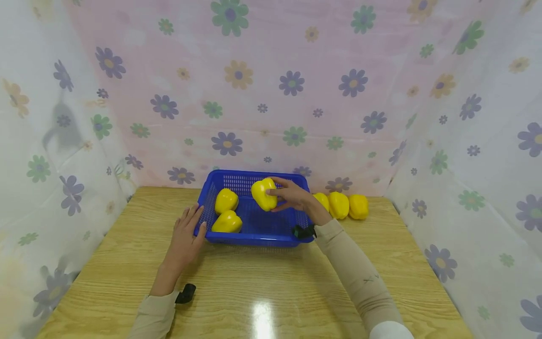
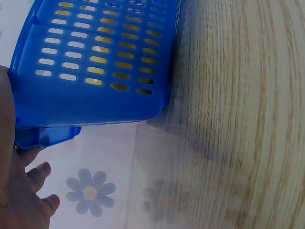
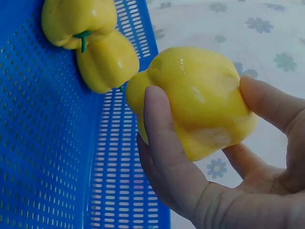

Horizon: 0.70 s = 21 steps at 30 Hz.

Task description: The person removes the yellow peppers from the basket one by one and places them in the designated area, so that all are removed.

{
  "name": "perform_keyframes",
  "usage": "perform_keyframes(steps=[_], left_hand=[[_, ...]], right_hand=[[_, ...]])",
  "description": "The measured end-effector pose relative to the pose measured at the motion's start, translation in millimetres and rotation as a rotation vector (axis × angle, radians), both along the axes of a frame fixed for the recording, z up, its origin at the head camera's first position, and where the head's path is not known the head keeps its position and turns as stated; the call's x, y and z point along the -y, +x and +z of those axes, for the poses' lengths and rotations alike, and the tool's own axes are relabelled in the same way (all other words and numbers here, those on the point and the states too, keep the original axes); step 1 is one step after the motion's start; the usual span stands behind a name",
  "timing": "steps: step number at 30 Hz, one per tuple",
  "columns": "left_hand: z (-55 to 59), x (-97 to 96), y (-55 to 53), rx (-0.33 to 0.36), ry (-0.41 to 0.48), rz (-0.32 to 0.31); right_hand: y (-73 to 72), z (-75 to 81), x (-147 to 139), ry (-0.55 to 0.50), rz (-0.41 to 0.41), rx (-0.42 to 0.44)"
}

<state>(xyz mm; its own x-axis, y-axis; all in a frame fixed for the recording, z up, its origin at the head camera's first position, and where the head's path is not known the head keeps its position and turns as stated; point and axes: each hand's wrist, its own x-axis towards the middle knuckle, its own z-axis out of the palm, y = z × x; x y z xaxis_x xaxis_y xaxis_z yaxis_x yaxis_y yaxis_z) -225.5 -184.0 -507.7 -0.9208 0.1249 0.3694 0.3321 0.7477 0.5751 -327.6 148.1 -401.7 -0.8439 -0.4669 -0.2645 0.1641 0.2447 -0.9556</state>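
Note:
My right hand [image 1: 291, 194] grips a yellow bell pepper [image 1: 263, 194] above the blue plastic basket [image 1: 254, 239], thumb and fingers spread round its sides. In the right wrist view this bell pepper [image 3: 200, 100] fills the middle, held by the fingers. Two more yellow bell peppers lie in the basket's left end, one behind [image 1: 226, 201] and one in front [image 1: 227, 221]. My left hand [image 1: 186, 238] rests on the basket's left rim with its fingers extended. The left wrist view shows the basket's slotted side wall [image 2: 95, 62] close up, with yellow showing through the slots.
Several yellow bell peppers [image 1: 338, 205] stand in a row on the wooden table [image 1: 254, 278], right of the basket; my right forearm partly hides the nearest one. A flower-patterned curtain [image 1: 262, 84] hangs behind the table and along both sides.

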Motion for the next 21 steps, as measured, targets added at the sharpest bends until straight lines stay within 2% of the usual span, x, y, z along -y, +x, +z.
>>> perform_keyframes(steps=[10,21], left_hand=[[-0.8,0.2,-0.7,-0.011,0.001,0.000],[-1.8,0.1,-1.4,-0.010,0.000,0.002]], right_hand=[[11.2,2.3,-5.1,-0.025,-0.002,-0.063],[27.0,3.2,-12.8,-0.063,0.004,-0.088]])
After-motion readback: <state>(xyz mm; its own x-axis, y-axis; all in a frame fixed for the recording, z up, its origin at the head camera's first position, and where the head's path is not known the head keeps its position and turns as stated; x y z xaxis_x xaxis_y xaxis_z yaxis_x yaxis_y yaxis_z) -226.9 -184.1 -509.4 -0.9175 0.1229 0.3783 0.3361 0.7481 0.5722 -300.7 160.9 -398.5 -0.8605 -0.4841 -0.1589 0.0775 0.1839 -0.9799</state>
